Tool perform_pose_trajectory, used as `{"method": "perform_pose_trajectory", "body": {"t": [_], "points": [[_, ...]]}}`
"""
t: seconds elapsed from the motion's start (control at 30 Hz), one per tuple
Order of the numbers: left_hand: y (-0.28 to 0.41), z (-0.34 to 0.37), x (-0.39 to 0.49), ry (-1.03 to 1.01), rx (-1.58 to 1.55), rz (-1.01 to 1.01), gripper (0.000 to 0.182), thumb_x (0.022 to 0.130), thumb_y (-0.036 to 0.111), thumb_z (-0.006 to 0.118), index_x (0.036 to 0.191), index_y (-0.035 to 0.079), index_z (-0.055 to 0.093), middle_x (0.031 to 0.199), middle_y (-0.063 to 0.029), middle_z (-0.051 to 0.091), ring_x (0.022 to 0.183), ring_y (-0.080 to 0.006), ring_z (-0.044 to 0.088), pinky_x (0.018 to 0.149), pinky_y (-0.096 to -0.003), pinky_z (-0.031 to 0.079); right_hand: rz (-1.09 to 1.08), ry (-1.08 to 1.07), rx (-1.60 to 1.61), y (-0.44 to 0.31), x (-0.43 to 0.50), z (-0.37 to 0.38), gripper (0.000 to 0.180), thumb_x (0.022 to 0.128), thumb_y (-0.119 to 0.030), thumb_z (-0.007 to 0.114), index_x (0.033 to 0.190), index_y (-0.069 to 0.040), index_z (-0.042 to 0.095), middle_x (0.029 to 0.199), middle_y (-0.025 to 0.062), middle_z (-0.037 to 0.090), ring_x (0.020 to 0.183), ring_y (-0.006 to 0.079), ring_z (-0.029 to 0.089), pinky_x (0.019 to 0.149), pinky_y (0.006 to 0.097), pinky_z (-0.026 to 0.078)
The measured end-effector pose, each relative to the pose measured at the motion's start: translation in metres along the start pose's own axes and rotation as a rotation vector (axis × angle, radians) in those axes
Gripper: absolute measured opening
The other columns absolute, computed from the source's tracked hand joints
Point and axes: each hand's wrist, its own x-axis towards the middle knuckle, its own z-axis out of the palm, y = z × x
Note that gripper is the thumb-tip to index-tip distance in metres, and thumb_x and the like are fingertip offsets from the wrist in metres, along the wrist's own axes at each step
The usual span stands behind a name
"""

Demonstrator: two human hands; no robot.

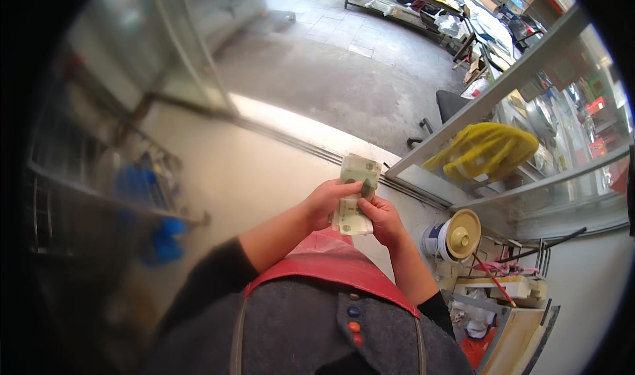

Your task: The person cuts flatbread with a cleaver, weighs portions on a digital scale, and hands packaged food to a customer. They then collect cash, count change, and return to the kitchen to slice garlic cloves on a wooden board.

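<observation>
A small stack of greenish banknotes (pixel 356 216) is held upright in front of me, its edges slightly fanned. My left hand (pixel 325 201) grips it from the left, thumb lying across the face of the notes. On the other side my right hand (pixel 386 218) pinches the lower right edge, with the thumb on top. The fingers behind the notes are hidden. Below the hands, a red apron (pixel 332 270) covers the front of my dark top.
Ahead runs a sliding-door track (pixel 297 144) across the floor, with a glass panel (pixel 560 102) at right. A yellow cloth (pixel 488 149) shows there. A bucket (pixel 436 241) with a tan lid (pixel 462 234) stands right. Left is a blurred rack (pixel 114 196) with blue items.
</observation>
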Motion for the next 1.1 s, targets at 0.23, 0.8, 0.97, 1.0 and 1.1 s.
{"method": "perform_pose_trajectory", "body": {"t": [0.23,0.8,0.97,1.0,1.1], "points": [[0.154,-0.019,0.146,0.350,0.150,0.176,0.031,0.092,0.014,0.050,0.118,-0.004,0.052,0.105,-0.0140,0.061,0.092,-0.0254,0.064,0.075,-0.0365,0.054,-0.120,0.195,-0.149,-0.143,0.199,-0.055,0.030,0.088,-0.035,0.064,0.084,-0.006,0.057,0.065,-0.0064,0.048,0.049,0.0014,0.034,0.042,0.0182,0.025],[0.465,-0.079,0.573,0.147,0.079,-0.063,0.030,0.095,0.024,0.050,0.116,0.003,0.050,0.100,-0.0103,0.061,0.083,-0.0211,0.064,0.068,-0.0364,0.055,-0.159,0.304,-0.179,-0.398,0.568,-0.211,0.032,0.093,-0.032,0.057,0.112,-0.006,0.058,0.096,0.0012,0.063,0.078,0.0074,0.057,0.065,0.0225,0.046],[0.512,-0.078,0.705,0.092,0.312,-0.037,0.039,0.094,0.023,0.051,0.127,0.003,0.046,0.110,-0.0098,0.059,0.097,-0.0191,0.059,0.084,-0.0344,0.050,-0.054,0.251,0.017,-0.469,0.644,-0.291,0.036,0.092,-0.028,0.057,0.115,-0.001,0.057,0.106,0.0065,0.063,0.093,0.0141,0.060,0.080,0.0285,0.048],[0.520,-0.083,0.734,0.137,0.316,0.078,0.037,0.094,0.022,0.050,0.127,0.003,0.047,0.112,-0.0099,0.058,0.097,-0.0189,0.059,0.084,-0.0342,0.050,-0.093,0.173,0.131,-0.483,0.665,-0.313,0.035,0.092,-0.027,0.057,0.116,0.000,0.056,0.107,0.0071,0.063,0.093,0.0151,0.061,0.081,0.0288,0.049],[0.564,-0.105,0.830,-0.022,0.888,0.509,0.037,0.088,0.009,0.049,0.125,0.007,0.050,0.127,-0.0121,0.049,0.101,-0.0248,0.059,0.084,-0.0351,0.050,-0.128,0.102,0.253,-0.535,0.737,-0.393,0.037,0.091,-0.022,0.057,0.118,0.002,0.053,0.108,0.0111,0.062,0.092,0.0202,0.063,0.080,0.0323,0.052]]}}
